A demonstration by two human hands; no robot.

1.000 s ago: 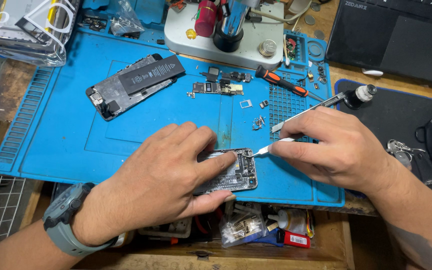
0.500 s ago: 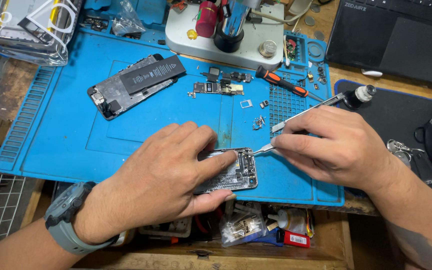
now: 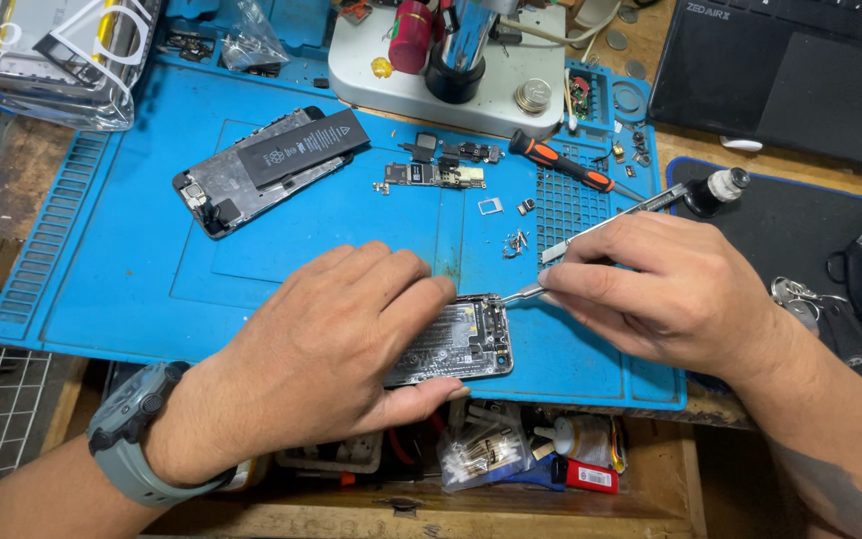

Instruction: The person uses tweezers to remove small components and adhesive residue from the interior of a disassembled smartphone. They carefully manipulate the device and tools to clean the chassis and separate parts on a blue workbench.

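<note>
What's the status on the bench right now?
Left hand pinning opened phone. Right hand holding tweezers, tip at phone's top edge. Loose screws nearby.

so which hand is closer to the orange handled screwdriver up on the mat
Right. The right hand sits just below the orange-handled screwdriver, holding metal tweezers. The left hand is farther off, down to the screwdriver's left, pressing on the opened phone.
</note>
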